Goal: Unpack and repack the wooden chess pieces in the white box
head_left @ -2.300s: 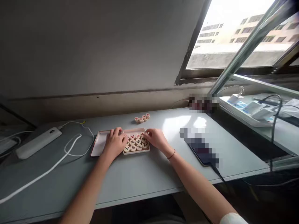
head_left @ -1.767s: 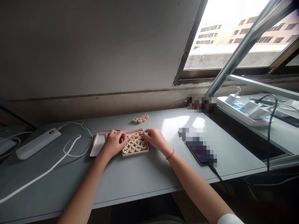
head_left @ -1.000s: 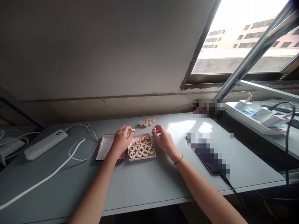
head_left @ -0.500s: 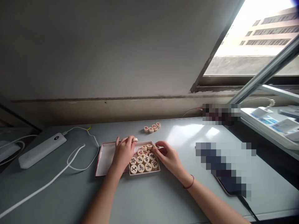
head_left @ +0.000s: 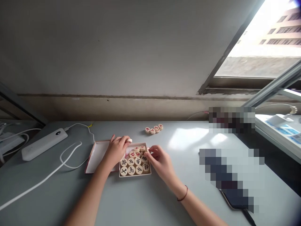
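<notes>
At the back left corner of the open box (head_left: pixel 135 175), the left hand (head_left: pixel 115 150) pinches a xiangqi piece (head_left: pixel 129 140) at its fingertips, the disc's broad face tipped nearly level. At the back right corner, the right hand (head_left: pixel 164 162) pinches a red-marked piece (head_left: pixel 148 149) between thumb and fingers, face upward. Black-marked pieces (head_left: pixel 131 170) fill the front 2 rows; a red-marked cluster (head_left: pixel 152 131) sits behind on the table (head_left: pixel 131 201).

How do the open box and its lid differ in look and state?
The box has pale walls, while the lid has red edges.
The box holds round pieces; the visible part of the lid holds none.
Both lie open side up on the table.
</notes>
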